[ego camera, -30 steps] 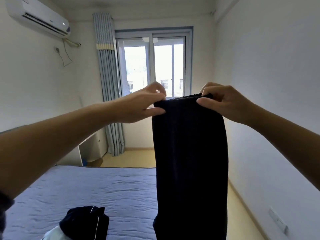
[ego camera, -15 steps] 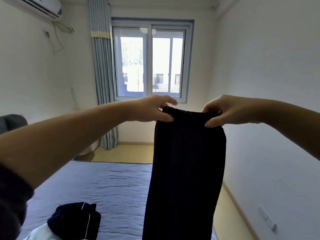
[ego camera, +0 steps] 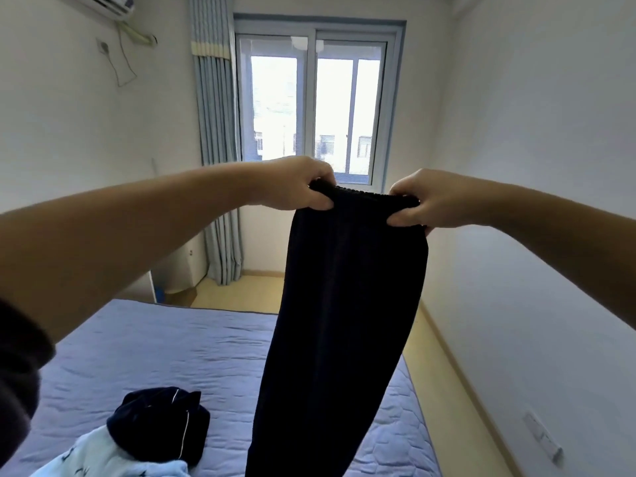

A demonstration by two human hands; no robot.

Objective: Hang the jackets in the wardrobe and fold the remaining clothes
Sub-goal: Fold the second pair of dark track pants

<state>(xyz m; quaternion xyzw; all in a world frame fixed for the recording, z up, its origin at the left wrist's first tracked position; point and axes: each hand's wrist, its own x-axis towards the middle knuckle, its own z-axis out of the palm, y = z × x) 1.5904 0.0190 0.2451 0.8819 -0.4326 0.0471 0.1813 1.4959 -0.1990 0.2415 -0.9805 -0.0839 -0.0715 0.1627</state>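
A pair of dark navy trousers [ego camera: 344,321] hangs lengthwise in front of me, held up by its elastic waistband. My left hand [ego camera: 296,185] pinches the waistband's left end and my right hand [ego camera: 418,201] pinches its right end. The trouser legs drop past the bottom of the view, over the bed. On the bed at the lower left lie a dark navy garment with white piping [ego camera: 161,420] and a light blue patterned garment [ego camera: 99,459] partly under it.
The bed with a lilac quilted cover [ego camera: 155,356] fills the lower view. A window [ego camera: 316,111] and a grey-blue curtain [ego camera: 216,149] are ahead. A strip of wooden floor [ego camera: 444,390] runs between bed and right wall.
Both hands have come down lower with the trousers, and the view has tilted down and shifted, showing more of the bed and the light blue garment.
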